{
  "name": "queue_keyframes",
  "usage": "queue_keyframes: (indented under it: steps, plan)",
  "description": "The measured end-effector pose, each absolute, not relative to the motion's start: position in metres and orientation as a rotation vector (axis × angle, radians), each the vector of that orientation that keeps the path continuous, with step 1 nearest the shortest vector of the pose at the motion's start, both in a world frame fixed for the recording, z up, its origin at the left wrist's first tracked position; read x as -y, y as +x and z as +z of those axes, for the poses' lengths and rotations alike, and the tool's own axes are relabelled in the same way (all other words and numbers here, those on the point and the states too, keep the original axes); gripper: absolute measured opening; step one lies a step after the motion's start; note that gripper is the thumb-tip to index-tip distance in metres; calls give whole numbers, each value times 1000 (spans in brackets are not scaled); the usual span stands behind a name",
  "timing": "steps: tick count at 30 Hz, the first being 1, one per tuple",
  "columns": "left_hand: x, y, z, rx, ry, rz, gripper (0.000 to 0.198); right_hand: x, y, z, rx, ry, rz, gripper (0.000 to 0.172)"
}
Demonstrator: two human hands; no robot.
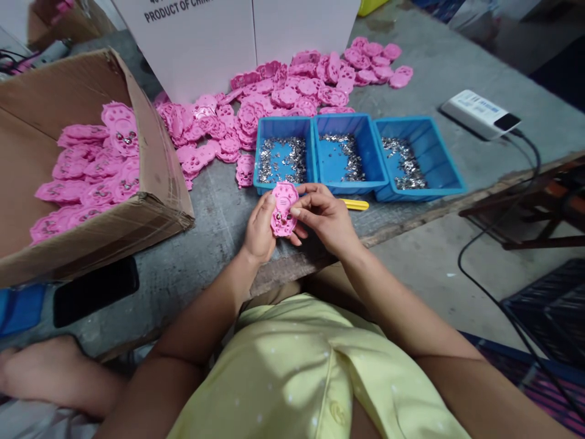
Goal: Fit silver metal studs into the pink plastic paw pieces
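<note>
Head view: pink plastic piece point(284, 209) sits centre frame, held just above the near edge of the counter point(219, 213). Left hand point(260, 230) cups it from behind and the left side, fingers closed around its edge, face tilted up toward the camera, likely so the small metal bits on it stay visible. Right hand point(325, 218) comes in from the right, thumb and forefinger pinched together on the piece's face; whether they grip a metal part I can't tell, too small. Just beyond the hands, three blue trays point(315, 131) stand side by side, each with loose silver metal parts, probably kept within short reach. Yellow tool point(355, 205) lies on the counter, touching nothing, just right of the right hand. Upper centre: loose pile of pink pieces point(292, 91) spread in front of a white carton point(219, 36). Left of frame: open cardboard box point(150, 140) with more pink pieces inside, some showing metal. Upper right: white power bank point(479, 113) with cable.
</note>
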State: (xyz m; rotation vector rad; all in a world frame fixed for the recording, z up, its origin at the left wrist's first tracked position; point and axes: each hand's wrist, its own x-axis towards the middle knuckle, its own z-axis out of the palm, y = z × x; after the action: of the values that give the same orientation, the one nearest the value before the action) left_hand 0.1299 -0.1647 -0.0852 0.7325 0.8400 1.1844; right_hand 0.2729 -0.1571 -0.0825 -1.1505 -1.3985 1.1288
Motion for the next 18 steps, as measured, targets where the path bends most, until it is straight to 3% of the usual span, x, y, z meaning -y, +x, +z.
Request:
queue_keyframes:
  steps: [13, 18]
  plan:
    - [167, 125, -75, -810, 848, 1074, 54, 157, 291, -76, 1230, -1138, 889, 23]
    - [166, 125, -77, -850, 889, 1116, 47, 133, 334, -61, 1198, -1158, 543, 15]
